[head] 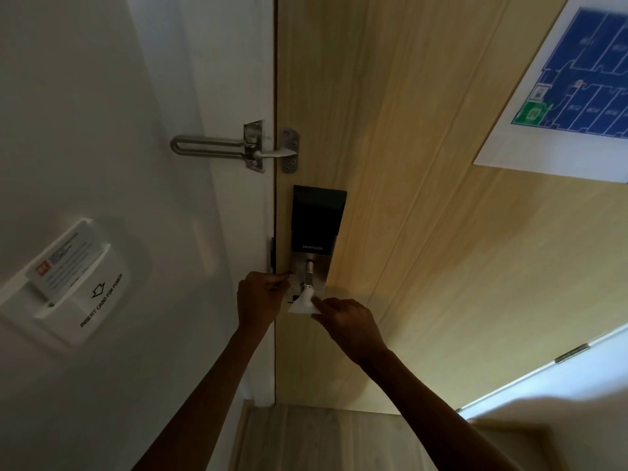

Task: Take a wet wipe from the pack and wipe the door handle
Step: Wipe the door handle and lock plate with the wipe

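The silver door handle [309,275] sits on a metal plate below the black smart lock [317,219] on the wooden door [424,232]. A white wet wipe [302,303] is draped over the handle's lower end. My right hand [346,322] pinches the wipe's right corner just below the handle. My left hand [260,299] holds the wipe's left edge, fingers curled against the lock plate by the door's edge. The wipes pack is not in view.
A metal swing-bar door guard [234,147] spans the frame and door above the lock. A white key-card power holder [73,283] is on the left wall. An evacuation floor plan [574,83] hangs on the door at the upper right. Wood floor below.
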{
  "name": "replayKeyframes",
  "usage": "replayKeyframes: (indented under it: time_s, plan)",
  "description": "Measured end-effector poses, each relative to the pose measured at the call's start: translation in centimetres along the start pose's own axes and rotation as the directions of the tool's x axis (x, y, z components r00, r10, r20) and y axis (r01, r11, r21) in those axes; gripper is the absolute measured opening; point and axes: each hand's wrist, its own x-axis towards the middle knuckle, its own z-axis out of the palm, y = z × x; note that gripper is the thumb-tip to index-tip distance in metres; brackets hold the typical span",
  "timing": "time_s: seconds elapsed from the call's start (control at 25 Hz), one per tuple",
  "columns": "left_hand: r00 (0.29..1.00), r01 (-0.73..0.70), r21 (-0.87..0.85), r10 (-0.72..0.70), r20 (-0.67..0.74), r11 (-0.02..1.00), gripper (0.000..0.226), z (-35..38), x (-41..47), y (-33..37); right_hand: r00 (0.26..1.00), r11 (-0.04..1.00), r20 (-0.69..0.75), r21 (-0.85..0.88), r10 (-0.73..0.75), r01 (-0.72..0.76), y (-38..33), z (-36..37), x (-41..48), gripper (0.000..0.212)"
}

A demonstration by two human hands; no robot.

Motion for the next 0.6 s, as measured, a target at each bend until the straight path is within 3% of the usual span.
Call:
replayKeyframes:
  time_s: [0.16,0.28,0.36,0.6]
  plan:
    - [1.0,0.014,-0.003,-0.014,-0.015,1.0,0.017,-0.1,0.1,0.1,0.988,0.974,0.055,0.167,0.146,-0.153,0.9,-2.4,0.3,0.018]
    - [1.0,0.01,-0.015,-0.01,-0.009,1.0,0.018,-0.1,0.1,0.1,0.931,0.88,0.024,0.32,0.363,-0.351,1.4,-3.8,1.1,0.018]
    - [1.0,-0.005,-0.005,0.005,-0.004,1.0,0.019,-0.1,0.0,0.1,0.896,0.805,-0.008,0.444,0.443,-0.394,1.4,-4.4,1.7,0.017]
    - [1.0,-0.017,0.042,0.017,-0.004,0.999,0.022,-0.3,-0.1,0.4,0.774,0.548,0.015,0.698,0.633,-0.461,0.0,-4.4,2.4,0.044]
